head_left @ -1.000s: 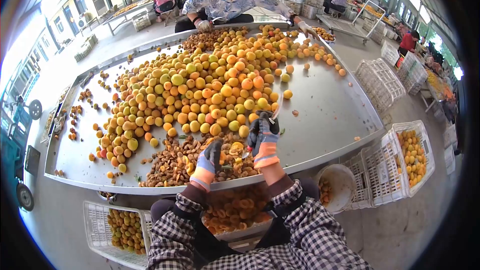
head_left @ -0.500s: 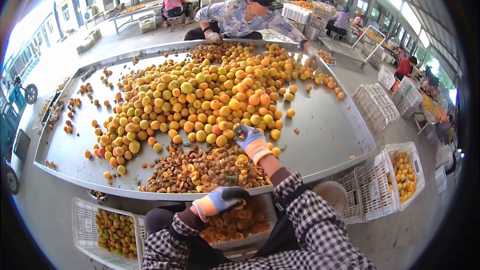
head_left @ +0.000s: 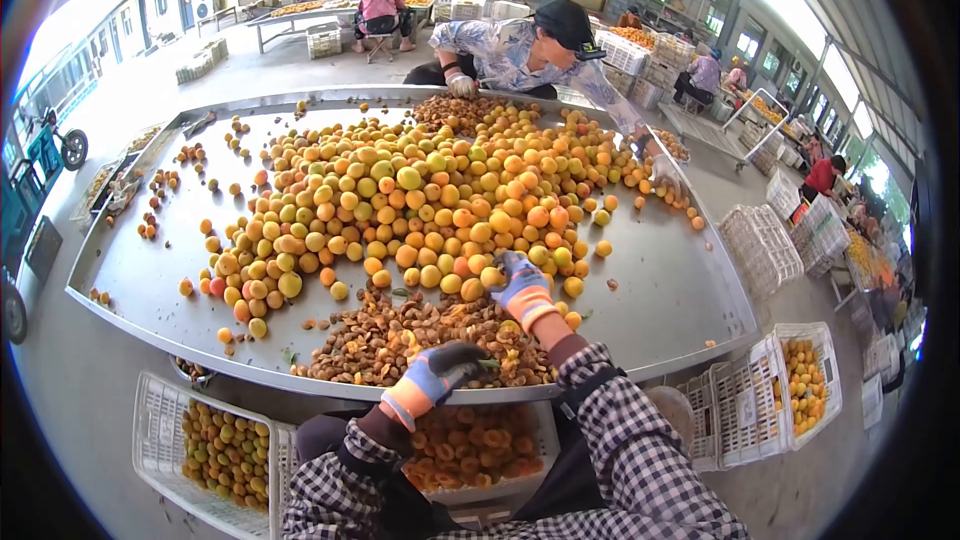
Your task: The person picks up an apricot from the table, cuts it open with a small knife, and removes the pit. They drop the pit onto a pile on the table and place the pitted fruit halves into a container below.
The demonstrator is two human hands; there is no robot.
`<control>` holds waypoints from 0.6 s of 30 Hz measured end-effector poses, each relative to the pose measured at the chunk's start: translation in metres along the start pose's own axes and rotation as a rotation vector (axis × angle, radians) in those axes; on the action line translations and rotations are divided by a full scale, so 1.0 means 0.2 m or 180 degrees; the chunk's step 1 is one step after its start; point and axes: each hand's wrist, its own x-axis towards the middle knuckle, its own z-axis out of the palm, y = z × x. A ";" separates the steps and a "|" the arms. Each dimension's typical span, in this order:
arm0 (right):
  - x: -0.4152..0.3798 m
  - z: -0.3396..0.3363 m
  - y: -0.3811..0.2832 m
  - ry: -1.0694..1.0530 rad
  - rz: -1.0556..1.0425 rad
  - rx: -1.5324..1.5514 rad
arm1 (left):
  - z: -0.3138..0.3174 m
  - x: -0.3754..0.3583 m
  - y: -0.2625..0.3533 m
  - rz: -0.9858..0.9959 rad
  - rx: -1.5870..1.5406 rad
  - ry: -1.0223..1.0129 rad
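Right hand [head_left: 525, 292]: gloved, fingers against a yellow fruit [head_left: 492, 279] at near edge of fruit pile [head_left: 400, 190]; cannot tell if gripped.
Left hand [head_left: 435, 378]: apart from right, at near rim, fingers curled; contents hidden.
Fruit pile: middle of metal table [head_left: 670, 305].
Brown pits [head_left: 385, 340]: heaped nearer.
Halved fruit [head_left: 470, 445]: below near rim.

R hand [head_left: 524, 292] at fruit pile [head_left: 400, 205], L hand [head_left: 436, 380] nr pits [head_left: 375, 338] by tbl rim [head_left: 325, 389].
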 end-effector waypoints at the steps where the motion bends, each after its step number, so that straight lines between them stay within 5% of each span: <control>1: -0.03 -0.03 0.01 0.0067 -0.0218 0.0293 | 0.00 0.01 0.02 -0.0233 -0.0313 0.0248; 6: -0.30 -0.34 -0.18 0.0155 -0.1279 0.2026 | -0.01 0.10 0.07 -0.0662 -0.0473 0.1040; 9: -0.45 -0.41 -0.25 -0.0127 -0.1591 0.2179 | -0.02 0.11 0.09 -0.1142 -0.1050 0.0418; 11: -0.52 -0.46 -0.30 -0.0024 -0.1316 0.2477 | 0.00 0.10 0.14 -0.1144 -0.1156 0.0045; 15: -0.58 -0.36 -0.21 0.0374 -0.0508 0.3479 | 0.08 0.11 0.16 -0.0183 -0.1111 0.0345; 18: -0.64 -0.33 -0.16 0.0116 -0.0329 0.3139 | 0.08 0.13 0.15 -0.0090 -0.1695 0.0374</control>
